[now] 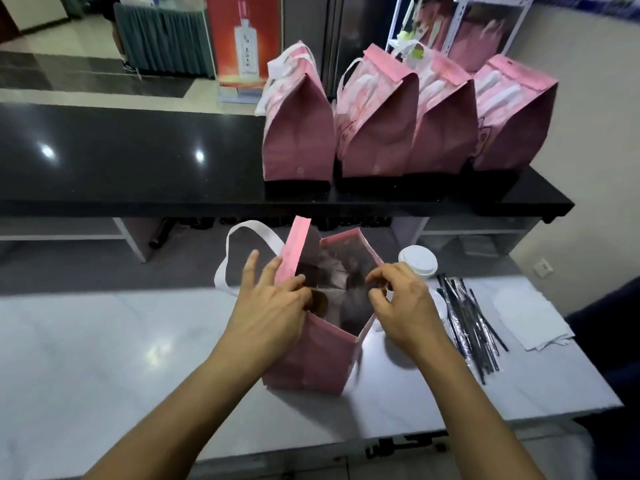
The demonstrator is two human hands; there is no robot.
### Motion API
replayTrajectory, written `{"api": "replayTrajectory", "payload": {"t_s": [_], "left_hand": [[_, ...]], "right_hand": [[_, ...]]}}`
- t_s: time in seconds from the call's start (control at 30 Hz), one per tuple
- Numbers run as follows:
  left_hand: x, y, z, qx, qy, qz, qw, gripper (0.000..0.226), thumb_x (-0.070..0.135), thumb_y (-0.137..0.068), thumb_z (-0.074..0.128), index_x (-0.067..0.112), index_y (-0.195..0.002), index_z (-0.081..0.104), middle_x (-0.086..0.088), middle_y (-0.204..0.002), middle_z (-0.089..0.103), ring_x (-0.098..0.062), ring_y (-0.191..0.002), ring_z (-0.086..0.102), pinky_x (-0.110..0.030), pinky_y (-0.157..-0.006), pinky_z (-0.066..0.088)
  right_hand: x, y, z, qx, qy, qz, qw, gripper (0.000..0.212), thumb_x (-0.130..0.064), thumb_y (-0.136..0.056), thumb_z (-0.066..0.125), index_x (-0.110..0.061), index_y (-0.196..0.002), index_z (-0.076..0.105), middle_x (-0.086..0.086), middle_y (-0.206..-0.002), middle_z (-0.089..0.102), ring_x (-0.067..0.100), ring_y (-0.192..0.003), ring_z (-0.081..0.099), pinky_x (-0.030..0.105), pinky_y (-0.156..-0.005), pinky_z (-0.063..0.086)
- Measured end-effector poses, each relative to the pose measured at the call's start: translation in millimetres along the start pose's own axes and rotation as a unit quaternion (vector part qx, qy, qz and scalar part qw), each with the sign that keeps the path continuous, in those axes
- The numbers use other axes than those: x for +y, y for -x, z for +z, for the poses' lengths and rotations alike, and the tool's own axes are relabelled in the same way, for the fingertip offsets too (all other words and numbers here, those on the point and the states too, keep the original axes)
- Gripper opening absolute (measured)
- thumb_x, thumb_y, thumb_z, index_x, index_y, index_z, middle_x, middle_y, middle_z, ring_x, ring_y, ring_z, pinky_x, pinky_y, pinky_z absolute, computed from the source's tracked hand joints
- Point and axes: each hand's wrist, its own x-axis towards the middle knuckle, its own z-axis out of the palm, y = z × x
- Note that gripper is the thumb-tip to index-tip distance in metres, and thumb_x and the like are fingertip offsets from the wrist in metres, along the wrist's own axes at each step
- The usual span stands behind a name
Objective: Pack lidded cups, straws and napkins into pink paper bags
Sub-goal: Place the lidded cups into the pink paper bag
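Observation:
An open pink paper bag [313,358] stands on the white counter [104,358] in front of me, its white handle [239,237] hanging off the left side. My left hand [273,306] grips the bag's left rim, thumb inside. My right hand [401,303] pinches the right rim. The bag's inside is dark and what it holds cannot be made out. A white lidded cup [418,260] stands just right of the bag, partly behind my right hand. Dark wrapped straws [467,323] lie in a bundle to the right, with white napkins [530,317] beyond them.
Several closed, folded pink bags [377,133] stand in a row on the raised black counter [121,157] behind. A wall [595,168] closes off the right side. A metal rack [460,22] with more pink bags stands at the back.

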Motion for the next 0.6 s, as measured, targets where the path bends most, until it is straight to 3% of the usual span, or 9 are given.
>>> {"api": "replayTrajectory", "payload": {"t_s": [0.17, 0.33, 0.43, 0.6], "left_hand": [[11.3, -27.6, -0.6, -0.001, -0.002, -0.047, 0.999, 0.034, 0.041, -0.094, 0.043, 0.030, -0.090, 0.075, 0.005, -0.104, 0.068, -0.030, -0.117, 0.058, -0.059, -0.116, 0.020], [14.3, -32.1, -8.0, 0.027, 0.013, -0.156, 0.987, 0.025, 0.047, -0.094, 0.054, 0.031, -0.093, 0.073, 0.005, -0.106, 0.066, -0.028, -0.104, 0.059, -0.055, -0.105, 0.036], [17.3, -28.9, -7.7, 0.034, 0.011, -0.224, 0.974, 0.036, 0.059, -0.089, 0.055, 0.028, -0.094, 0.073, 0.000, -0.116, 0.067, -0.032, -0.102, 0.062, -0.053, -0.098, 0.040], [35.3, -21.3, -5.2, -0.024, 0.021, -0.326, 0.945, 0.073, 0.085, -0.073, 0.036, 0.031, -0.108, 0.071, -0.007, -0.140, 0.054, -0.039, -0.115, 0.055, -0.053, -0.096, 0.040]], "right_hand": [[24.0, -16.4, -16.3, 0.020, -0.002, 0.024, 1.000, 0.016, -0.008, -0.082, 0.062, -0.020, -0.090, 0.069, -0.012, -0.090, 0.055, 0.004, -0.082, 0.050, 0.019, -0.075, 0.039], [48.1, -28.6, -27.0, 0.003, -0.015, 0.031, 0.999, 0.015, -0.009, -0.081, 0.061, -0.019, -0.090, 0.069, -0.009, -0.091, 0.057, 0.010, -0.084, 0.054, 0.031, -0.078, 0.049], [63.5, -32.5, -32.0, 0.005, -0.038, 0.029, 0.999, 0.015, -0.011, -0.080, 0.061, -0.019, -0.088, 0.070, -0.009, -0.091, 0.058, 0.011, -0.082, 0.056, 0.034, -0.080, 0.050], [81.9, -33.4, -35.8, -0.013, -0.077, -0.001, 0.997, 0.012, -0.011, -0.086, 0.066, -0.022, -0.088, 0.070, -0.009, -0.093, 0.059, 0.008, -0.085, 0.059, 0.028, -0.080, 0.049]]}}
